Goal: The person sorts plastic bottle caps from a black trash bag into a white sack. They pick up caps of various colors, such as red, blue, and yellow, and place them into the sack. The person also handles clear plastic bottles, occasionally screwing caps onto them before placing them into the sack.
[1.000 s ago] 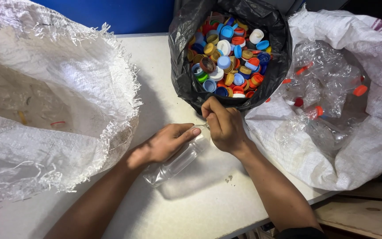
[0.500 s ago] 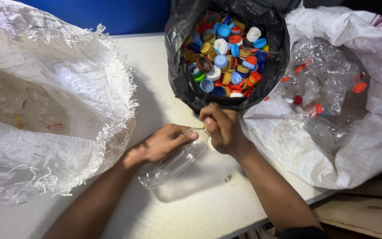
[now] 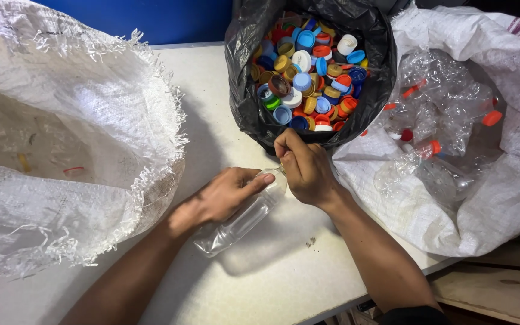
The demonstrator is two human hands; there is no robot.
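Observation:
A clear plastic bottle point(image 3: 239, 224) lies slanted on the white table point(image 3: 272, 283), its neck pointing up and right. My left hand point(image 3: 227, 195) grips its upper body from above. My right hand point(image 3: 307, 168) is closed around the bottle's neck end; the cap is hidden under my fingers. Just beyond my hands stands a black plastic bag point(image 3: 245, 90) holding several loose bottle caps point(image 3: 308, 78) in blue, orange, red, yellow and white.
A big white woven sack point(image 3: 103, 120) lies open at the left, with a few scraps inside. Another white woven sack point(image 3: 513, 180) at the right holds several clear bottles point(image 3: 440, 138) with red and orange caps. A wooden surface point(image 3: 495, 289) shows at the lower right.
Both hands and the bottle stay in nearly the same place; my right hand has shifted slightly at the bottle's neck.

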